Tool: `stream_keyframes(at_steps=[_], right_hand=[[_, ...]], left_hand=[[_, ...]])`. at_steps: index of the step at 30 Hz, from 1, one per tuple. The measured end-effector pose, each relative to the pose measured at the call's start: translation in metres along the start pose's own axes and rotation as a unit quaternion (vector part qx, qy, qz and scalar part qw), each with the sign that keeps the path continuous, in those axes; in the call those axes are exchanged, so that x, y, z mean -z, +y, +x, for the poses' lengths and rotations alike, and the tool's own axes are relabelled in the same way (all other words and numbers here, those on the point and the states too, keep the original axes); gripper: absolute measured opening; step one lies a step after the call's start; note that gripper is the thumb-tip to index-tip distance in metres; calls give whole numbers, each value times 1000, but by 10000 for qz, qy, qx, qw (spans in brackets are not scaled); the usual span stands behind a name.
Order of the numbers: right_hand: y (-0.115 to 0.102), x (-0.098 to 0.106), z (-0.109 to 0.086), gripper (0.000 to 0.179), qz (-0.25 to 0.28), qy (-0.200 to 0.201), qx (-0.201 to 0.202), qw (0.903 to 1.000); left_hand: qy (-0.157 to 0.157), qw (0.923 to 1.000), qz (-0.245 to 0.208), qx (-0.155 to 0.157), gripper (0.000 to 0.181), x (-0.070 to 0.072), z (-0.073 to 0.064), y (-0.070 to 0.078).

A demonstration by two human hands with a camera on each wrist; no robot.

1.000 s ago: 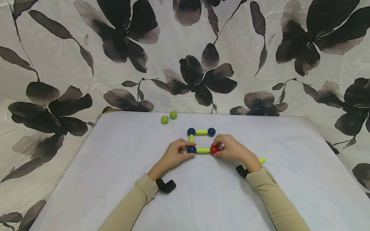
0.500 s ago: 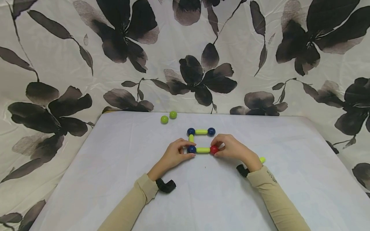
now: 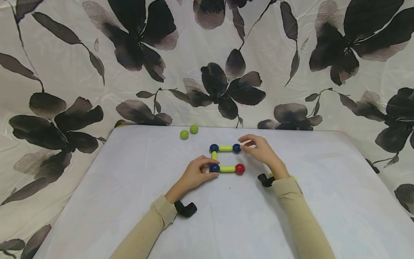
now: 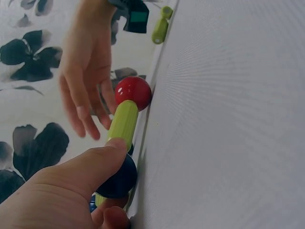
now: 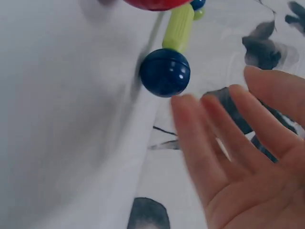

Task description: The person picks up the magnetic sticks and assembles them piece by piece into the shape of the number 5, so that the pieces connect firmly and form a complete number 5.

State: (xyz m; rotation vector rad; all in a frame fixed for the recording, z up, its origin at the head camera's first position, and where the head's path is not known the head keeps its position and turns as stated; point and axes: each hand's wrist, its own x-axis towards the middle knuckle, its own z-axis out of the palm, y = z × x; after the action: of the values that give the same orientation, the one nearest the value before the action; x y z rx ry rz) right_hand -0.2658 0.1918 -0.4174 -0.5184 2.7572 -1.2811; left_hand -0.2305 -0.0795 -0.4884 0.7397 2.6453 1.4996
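Your left hand [image 3: 194, 171] pinches the glossy dark blue ball [image 3: 215, 168] at the lower left corner of a three-sided figure, just below and right of the head view's centre; that grip probably steadies the corner, since two rods seem to meet there. From it a ridged yellow-green rod [image 3: 227, 169] runs right to a glossy red ball [image 3: 240, 169], which no hand holds, and a short yellow-green upright rod [image 3: 214, 155] leads up to a second dark blue ball [image 3: 214, 148]. The top yellow-green rod [image 3: 225, 148] ends in a third dark blue ball [image 3: 237, 148], so the figure's right side has no rod. Your right hand [image 3: 261, 150] is beside that last ball, fingers loosely extended and spread, perhaps placed to line up the end; you cannot tell from either view whether a fingertip touches it. Two shiny lime-green balls [image 3: 189, 131] sit near the table's far edge, apart from the figure, likely as spares. Your left fingers partly cover the corner ball, so its joint with the upright is hidden. Your right wrist hides most of some yellow-green pieces [image 4: 163, 25], clearer at the top of the left wrist view, and the red ball is cut off in the right wrist view.
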Motion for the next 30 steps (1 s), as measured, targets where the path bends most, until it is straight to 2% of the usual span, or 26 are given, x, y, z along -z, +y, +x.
stream_keyframes(at_steps=[4, 9, 20, 30], right_hand=[[8, -8, 7, 39, -61, -189, -114, 9997], [14, -15, 7, 40, -253, -376, -302, 9985], [18, -21, 10, 32, -22, 38, -267, 9996], [19, -23, 11, 31, -24, 211, -305, 9993]], left_hand=[[4, 10000, -21, -90, 36, -1, -1, -1], [-4, 10000, -8, -96, 36, -2, -1, -1], [2, 9999, -5, -106, 36, 0, 0, 0], [21, 9999, 6, -145, 35, 0, 0, -2]])
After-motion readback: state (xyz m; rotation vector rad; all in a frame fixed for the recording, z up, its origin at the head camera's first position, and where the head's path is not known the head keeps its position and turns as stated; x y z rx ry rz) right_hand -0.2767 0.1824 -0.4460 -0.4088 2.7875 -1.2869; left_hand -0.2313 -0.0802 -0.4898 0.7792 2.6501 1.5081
